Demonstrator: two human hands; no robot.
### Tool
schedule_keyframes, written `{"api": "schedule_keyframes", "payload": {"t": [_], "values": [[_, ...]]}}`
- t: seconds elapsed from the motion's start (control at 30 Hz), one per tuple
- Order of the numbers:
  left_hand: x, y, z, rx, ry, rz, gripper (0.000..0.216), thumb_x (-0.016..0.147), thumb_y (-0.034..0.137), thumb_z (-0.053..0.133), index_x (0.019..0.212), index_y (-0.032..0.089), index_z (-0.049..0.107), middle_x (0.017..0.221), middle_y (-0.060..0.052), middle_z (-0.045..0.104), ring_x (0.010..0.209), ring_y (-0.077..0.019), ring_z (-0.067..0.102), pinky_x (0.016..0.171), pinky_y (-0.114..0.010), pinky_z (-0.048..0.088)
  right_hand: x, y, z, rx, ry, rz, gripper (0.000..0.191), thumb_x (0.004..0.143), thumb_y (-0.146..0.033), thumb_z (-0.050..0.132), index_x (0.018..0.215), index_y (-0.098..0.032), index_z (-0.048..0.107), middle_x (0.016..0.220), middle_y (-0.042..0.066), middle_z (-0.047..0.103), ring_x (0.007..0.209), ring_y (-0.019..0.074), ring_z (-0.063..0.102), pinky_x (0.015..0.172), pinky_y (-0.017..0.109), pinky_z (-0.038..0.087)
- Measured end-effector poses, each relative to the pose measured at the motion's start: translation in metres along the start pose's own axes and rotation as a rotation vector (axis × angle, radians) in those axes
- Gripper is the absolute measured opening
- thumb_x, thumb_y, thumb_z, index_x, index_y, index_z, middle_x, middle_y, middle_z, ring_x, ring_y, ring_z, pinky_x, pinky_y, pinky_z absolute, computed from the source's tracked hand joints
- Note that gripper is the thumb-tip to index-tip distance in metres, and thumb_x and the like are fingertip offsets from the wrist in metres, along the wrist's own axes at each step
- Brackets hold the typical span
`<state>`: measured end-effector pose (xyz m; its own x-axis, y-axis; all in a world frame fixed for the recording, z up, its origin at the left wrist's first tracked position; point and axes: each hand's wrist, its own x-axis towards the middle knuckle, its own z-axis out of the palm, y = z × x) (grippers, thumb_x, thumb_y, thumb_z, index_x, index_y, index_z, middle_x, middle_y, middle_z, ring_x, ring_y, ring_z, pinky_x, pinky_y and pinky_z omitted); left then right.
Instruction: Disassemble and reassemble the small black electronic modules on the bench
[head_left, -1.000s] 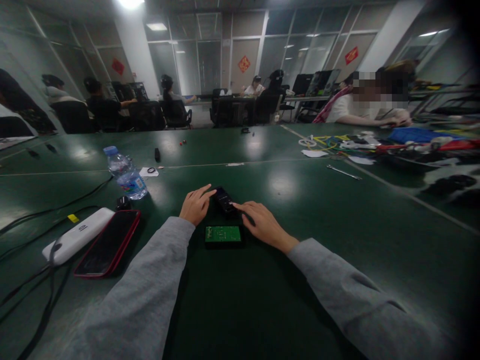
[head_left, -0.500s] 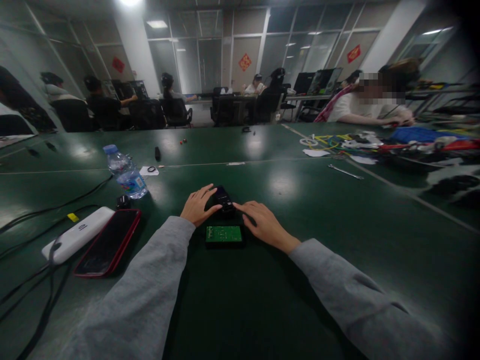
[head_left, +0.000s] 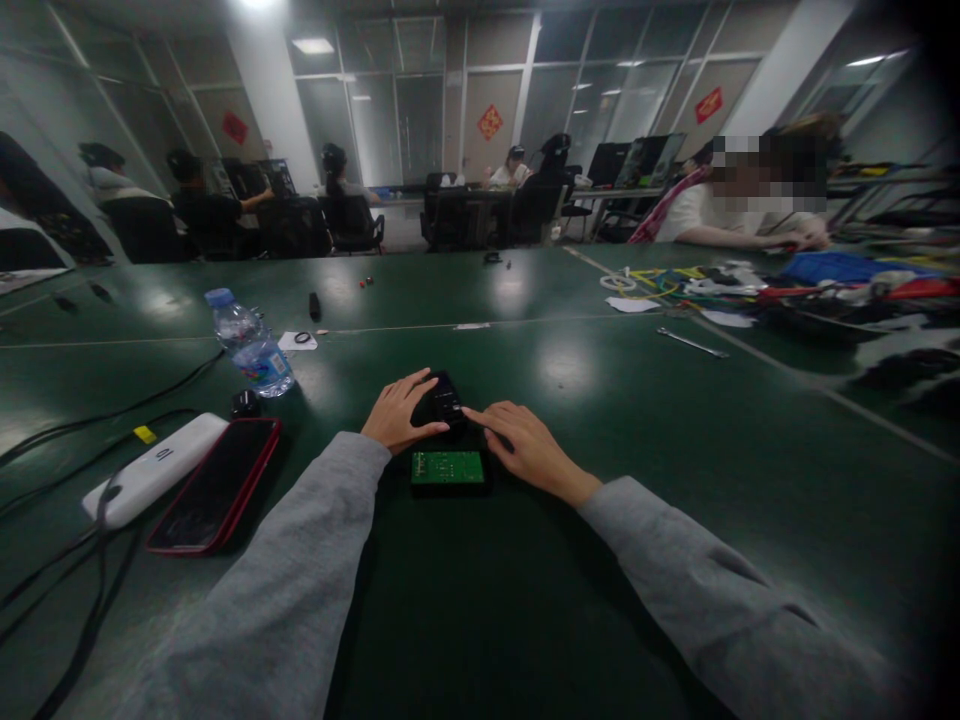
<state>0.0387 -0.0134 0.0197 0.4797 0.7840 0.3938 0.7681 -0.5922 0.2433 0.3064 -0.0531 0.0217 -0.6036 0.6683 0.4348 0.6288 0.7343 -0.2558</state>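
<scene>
A small black device with a dark face and faint bright marks [head_left: 445, 398] lies on the dark green table in front of me. My left hand [head_left: 399, 412] steadies it from the left, fingertips at its far edge and thumb along its near edge. From the right, my right hand [head_left: 525, 448] reaches in with the index finger stretched out, its tip touching the device's near right part. The thumb is apart and the other fingers bend loosely around nothing. Just nearer to me sits a green circuit board [head_left: 448, 467] in a black tray-like case, touched by neither hand.
To the left are a red-edged phone [head_left: 216, 490], a white power bank [head_left: 154, 470], black cables and a water bottle [head_left: 253, 345]. A wrench [head_left: 691, 343] and a heap of wires and tools [head_left: 810, 285] lie right. Across the table sits a person [head_left: 720, 215].
The device has turned slightly under my left hand, and its bright marks look different. My left thumb has slid a little to the right; my right fingertip has shifted slightly left.
</scene>
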Motion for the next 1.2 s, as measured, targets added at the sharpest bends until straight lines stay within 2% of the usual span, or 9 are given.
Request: {"api": "schedule_keyframes", "payload": {"t": [0.67, 0.9, 1.07, 1.2], "values": [[-0.0001, 0.0074, -0.0024, -0.128, -0.014, -0.056, 0.072, 0.081, 0.058, 0.063, 0.141, 0.028, 0.039, 0.152, -0.010, 0.036, 0.138, -0.0309, 0.039, 0.108, -0.052, 0.037, -0.0001, 0.0031, -0.0006, 0.043, -0.002, 0.016, 0.054, 0.094, -0.013, 0.044, 0.145, -0.031, 0.042, 0.112, 0.007, 0.062, 0.103, 0.0221, 0.054, 0.085, 0.040, 0.047], [0.0002, 0.0098, -0.0009, -0.164, 0.006, -0.064, 0.071, 0.079, 0.054, 0.067, 0.138, 0.025, 0.041, 0.150, -0.012, 0.037, 0.137, -0.0315, 0.040, 0.106, -0.052, 0.040, 0.0004, 0.0020, -0.0009, -0.002, -0.010, 0.020, 0.054, 0.094, -0.012, 0.044, 0.144, -0.030, 0.043, 0.112, 0.007, 0.061, 0.106, 0.0231, 0.053, 0.086, 0.041, 0.046], [0.0009, 0.0062, 0.0002, -0.178, -0.002, -0.060, 0.072, 0.079, 0.058, 0.065, 0.138, 0.026, 0.041, 0.150, -0.012, 0.038, 0.137, -0.0320, 0.041, 0.107, -0.054, 0.040, 0.0001, 0.0025, 0.0013, -0.009, 0.003, 0.023, 0.051, 0.094, -0.012, 0.044, 0.142, -0.029, 0.046, 0.112, 0.007, 0.062, 0.104, 0.0224, 0.054, 0.086, 0.040, 0.046], [0.0015, 0.0035, 0.0018, -0.145, -0.021, -0.031, 0.087, 0.072, 0.066, 0.068, 0.142, 0.026, 0.037, 0.152, -0.014, 0.034, 0.138, -0.0339, 0.038, 0.107, -0.056, 0.038, 0.0000, 0.0029, 0.0012, 0.000, 0.005, 0.013, 0.052, 0.095, -0.013, 0.043, 0.144, -0.029, 0.044, 0.110, 0.007, 0.062, 0.101, 0.0221, 0.055, 0.084, 0.039, 0.047]]}}
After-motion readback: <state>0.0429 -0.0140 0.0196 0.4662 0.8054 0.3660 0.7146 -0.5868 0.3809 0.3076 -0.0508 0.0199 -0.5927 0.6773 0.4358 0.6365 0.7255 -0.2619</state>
